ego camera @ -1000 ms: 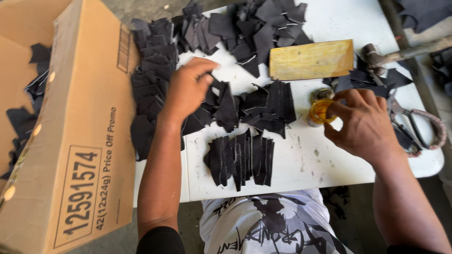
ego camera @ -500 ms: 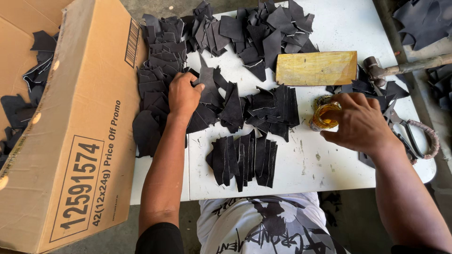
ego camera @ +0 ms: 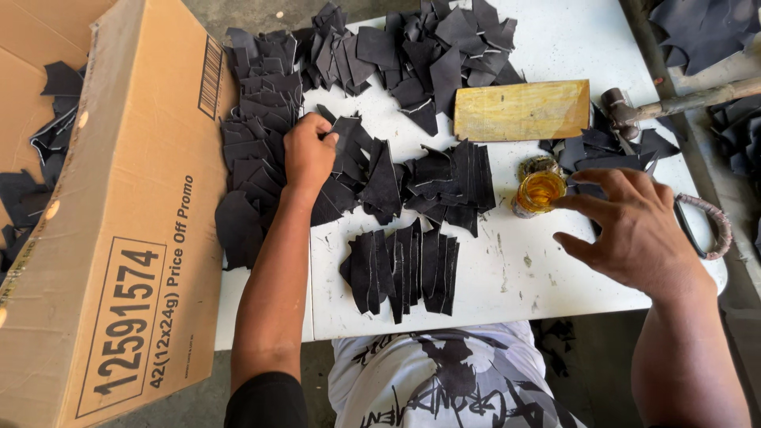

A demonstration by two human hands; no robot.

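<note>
Many black cut leather pieces (ego camera: 412, 55) lie spread over a white table (ego camera: 515, 277). My left hand (ego camera: 309, 154) rests on the pile at the left-centre, fingers pinched on one black piece (ego camera: 345, 131). A neat fan of black strips (ego camera: 404, 269) lies near the table's front edge. My right hand (ego camera: 634, 226) hovers with fingers spread just right of a small glass jar of amber liquid (ego camera: 539, 190), fingertips close to it, holding nothing.
A large open cardboard box (ego camera: 119, 238) with black scraps inside stands at the left. A yellow wooden block (ego camera: 523, 111) lies beyond the jar. A hammer (ego camera: 666, 103) and scissors (ego camera: 705, 226) are at the right edge.
My right hand has come off the jar and opened, drawing back to the right. My left hand shifted slightly and pinched a black piece.
</note>
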